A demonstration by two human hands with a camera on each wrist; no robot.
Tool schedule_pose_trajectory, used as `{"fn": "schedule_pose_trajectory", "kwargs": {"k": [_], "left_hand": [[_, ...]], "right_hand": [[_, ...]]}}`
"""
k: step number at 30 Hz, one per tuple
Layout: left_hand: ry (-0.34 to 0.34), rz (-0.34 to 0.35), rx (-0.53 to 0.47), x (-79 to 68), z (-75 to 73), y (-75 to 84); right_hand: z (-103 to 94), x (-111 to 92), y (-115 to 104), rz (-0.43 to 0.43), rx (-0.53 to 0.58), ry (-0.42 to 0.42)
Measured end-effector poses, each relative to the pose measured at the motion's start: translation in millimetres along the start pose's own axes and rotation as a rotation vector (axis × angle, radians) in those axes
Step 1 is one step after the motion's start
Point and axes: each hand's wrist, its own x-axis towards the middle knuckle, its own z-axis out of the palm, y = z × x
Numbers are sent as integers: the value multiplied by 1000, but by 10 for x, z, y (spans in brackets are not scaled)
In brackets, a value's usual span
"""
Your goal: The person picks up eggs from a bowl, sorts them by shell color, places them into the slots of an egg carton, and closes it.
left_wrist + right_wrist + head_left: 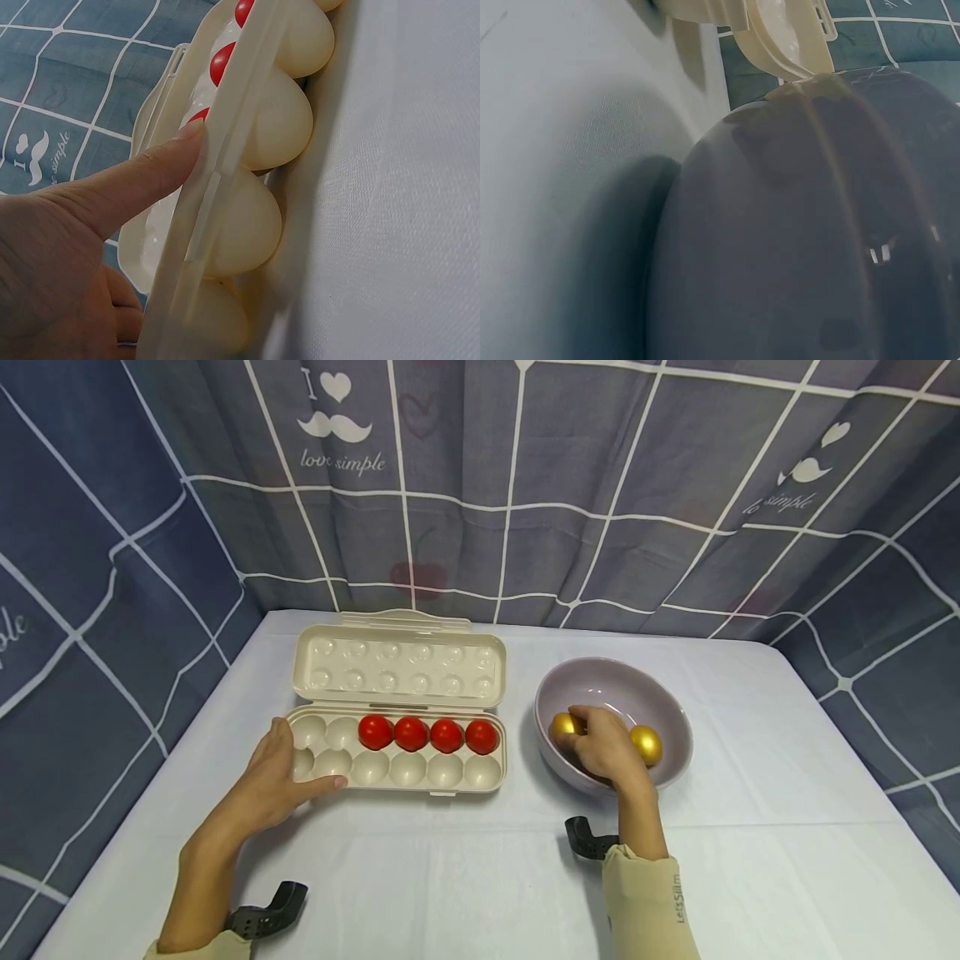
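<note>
Pose | left fingers (276,747) spread against carton (408,768) | right fingers (592,717) pinching gold ball (559,726) in bowl (600,678)

On the checked curtain (457,543) I read "I", a heart (335,387), a moustache (334,427) and "love simple" (342,462), partly repeated; my right sleeve's (641,906) lettering (679,898) starts "Lets".

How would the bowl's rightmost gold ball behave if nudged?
The gold ball would probably roll, since it looks round, and likely settle back, as the bowl curves up around it. Its shiny surface might feel slippery.
</note>
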Motion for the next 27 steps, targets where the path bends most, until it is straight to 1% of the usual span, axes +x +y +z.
{"fn": "schedule_pose_trajectory", "kwargs": {"k": [3,7,17,23,27], "left_hand": [[-1,-3,-1,-2,0,2],[1,0,1,-5,2,3],[8,9,2,4,2,-6],[12,13,2,2,2,-4],[11,7,1,0,5,-5]], "right_hand": [[8,7,7,-24,-9,8],[18,15,9,-50,13,14],[16,4,1,-28,83,45],[14,3,-5,-15,96,67],[17,0,-11,-17,118,68]]}}
